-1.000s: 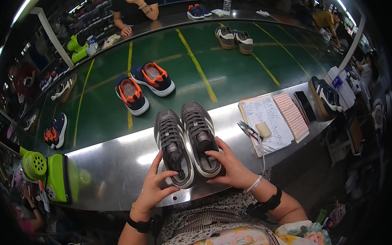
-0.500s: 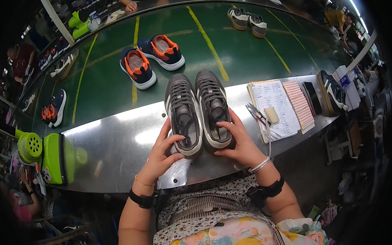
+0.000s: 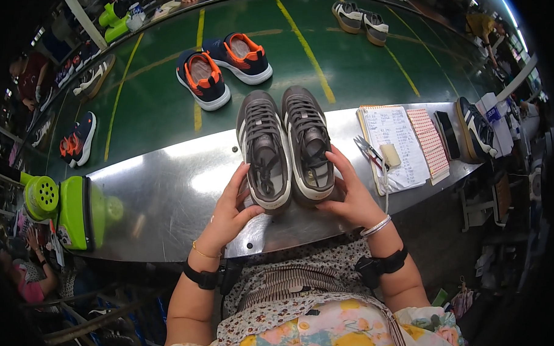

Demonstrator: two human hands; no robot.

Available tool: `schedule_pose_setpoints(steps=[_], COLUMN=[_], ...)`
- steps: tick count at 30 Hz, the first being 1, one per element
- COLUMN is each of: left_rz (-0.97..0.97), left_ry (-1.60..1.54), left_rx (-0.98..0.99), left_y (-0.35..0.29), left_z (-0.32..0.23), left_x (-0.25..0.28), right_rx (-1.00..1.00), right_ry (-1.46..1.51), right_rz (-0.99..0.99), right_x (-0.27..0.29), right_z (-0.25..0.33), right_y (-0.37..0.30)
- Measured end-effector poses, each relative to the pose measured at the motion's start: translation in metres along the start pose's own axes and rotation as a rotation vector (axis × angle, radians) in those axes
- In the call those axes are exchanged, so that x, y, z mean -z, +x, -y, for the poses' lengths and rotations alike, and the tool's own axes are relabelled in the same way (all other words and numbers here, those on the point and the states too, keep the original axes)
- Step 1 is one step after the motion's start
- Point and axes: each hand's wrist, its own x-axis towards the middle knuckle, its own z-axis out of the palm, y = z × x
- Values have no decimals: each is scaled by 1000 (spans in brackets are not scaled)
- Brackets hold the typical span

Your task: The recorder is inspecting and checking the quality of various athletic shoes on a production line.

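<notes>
A pair of dark grey sneakers with white side stripes and white-edged soles stands side by side in front of me, toes pointing away. My left hand curves round the heel end of the left sneaker, fingers along its outer side and thumb by the heel. The right sneaker has my right hand at its heel, index finger against the outer side and thumb behind. Dark laces are tied over both tongues, and their ends lie in the shoe openings.
The metal ledge borders a green conveyor belt carrying navy-orange sneakers and other pairs. Rightward lie a notebook, snips, a phone and an upright sneaker. A lime-green device stands left.
The fingers of my right hand have come out of the right sneaker's opening to its outer side. My left fingers have moved from the left sneaker's rim to its side. The view has shifted slightly.
</notes>
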Motion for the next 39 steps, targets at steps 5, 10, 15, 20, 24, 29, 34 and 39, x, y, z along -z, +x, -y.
schedule_pose_setpoints(steps=[5, 10, 15, 20, 24, 29, 34, 39], left_rz=[9, -17, -43, -176, -190, -284, -320, -305], left_ry=[79, 67, 456, 998, 583, 502, 465, 489], left_rx=[-50, 23, 28, -42, 14, -141, -165, -176], left_y=[-1, -3, -8, -8, -12, -9, -4, -5], left_z=[-4, -7, -5, -6, -27, -51, -59, -61], left_x=[0, 1, -10, -24, -12, -8, -8, -8], right_rx=[-66, -64, -104, -77, 94, 170, 185, 186], right_ry=[164, 263, -202, -609, -467, -473, -487, -481], right_rz=[23, -84, -135, -199, -262, -407, -429, -444], right_x=[-2, -6, -15, -29, -23, -21, -22, -22], right_z=[-6, -6, -9, -6, 19, 55, 65, 63], right_y=[-5, -7, -12, -12, -11, -5, 1, 0])
